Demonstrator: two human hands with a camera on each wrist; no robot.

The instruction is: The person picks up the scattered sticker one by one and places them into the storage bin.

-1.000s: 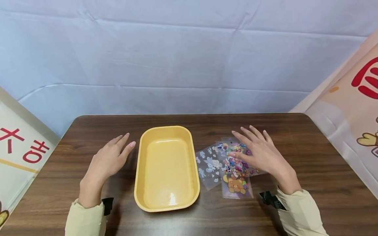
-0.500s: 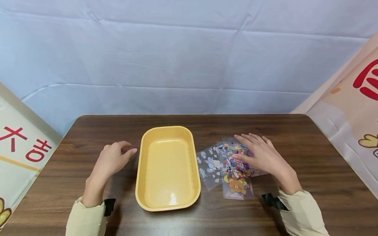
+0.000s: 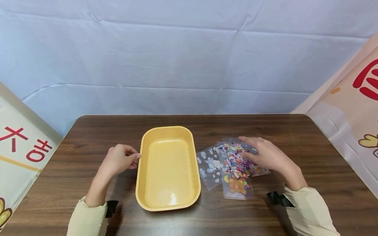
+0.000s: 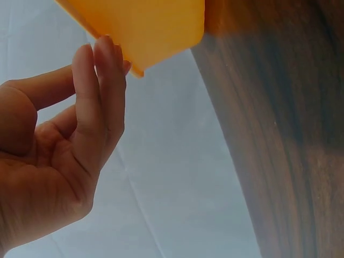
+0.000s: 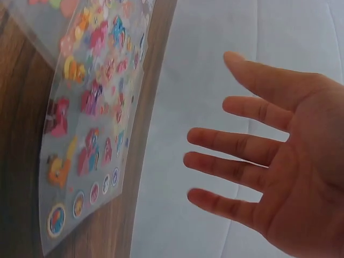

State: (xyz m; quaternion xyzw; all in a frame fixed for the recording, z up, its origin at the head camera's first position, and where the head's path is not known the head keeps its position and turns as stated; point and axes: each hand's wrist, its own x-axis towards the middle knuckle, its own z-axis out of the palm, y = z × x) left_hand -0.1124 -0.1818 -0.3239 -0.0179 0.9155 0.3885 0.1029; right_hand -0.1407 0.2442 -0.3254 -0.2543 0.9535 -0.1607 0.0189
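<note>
A yellow rectangular tray [image 3: 168, 173] lies on the table in the head view. At its left rim, my left hand [image 3: 119, 159] has the thumb and bent fingers together, pinching the edge. The left wrist view shows the fingertips [image 4: 107, 48] overlapping the tray's rim [image 4: 161, 27]. To the right of the tray, overlapping transparent sticker sheets [image 3: 236, 167] carry colourful cartoon figures, a brown bear and white shapes. Above the sheets' right side hovers my right hand [image 3: 267, 154]. Its fingers are spread and apart from the sticker sheet [image 5: 91, 134] in the right wrist view.
The dark wood-grain table [image 3: 97, 131] ends at a far edge before a pale cloth backdrop [image 3: 171, 55]. Printed panels with red characters stand at the left [image 3: 23, 144] and right [image 3: 354, 98]. A black strap [image 3: 279, 199] sits at the right wrist.
My left hand has moved right to the tray's rim, its fingers bending in. My right hand has dropped slightly and shifted a little right over the sheets. The tray stays put.
</note>
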